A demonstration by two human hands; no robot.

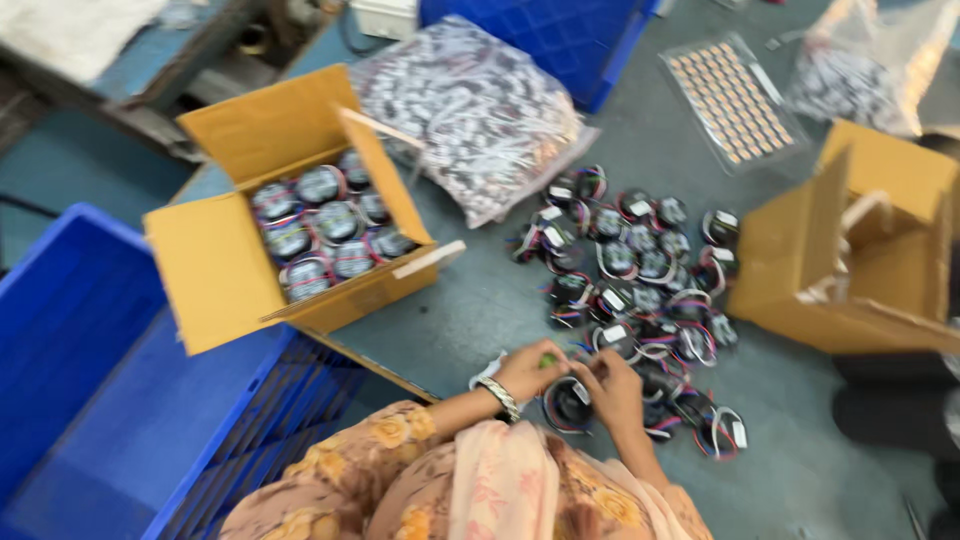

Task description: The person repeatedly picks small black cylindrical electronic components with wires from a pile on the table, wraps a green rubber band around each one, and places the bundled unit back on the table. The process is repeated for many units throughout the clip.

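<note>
A heap of small black round parts with coloured wires (640, 265) lies on the grey table. At its near edge my right hand (612, 388) grips one black round part (566, 404). My left hand (527, 368), with a metal bracelet on the wrist, holds a small green thing (548, 360) against the same part. The picture is blurred, so the exact finger contact is unclear.
An open cardboard box (215, 265) filled with the same parts sits at the left. A second cardboard box (850, 250) stands at the right. A clear bag of wired parts (470, 105), a blue crate (90, 390) and a flat tray of small orange pieces (730, 100) surround the heap.
</note>
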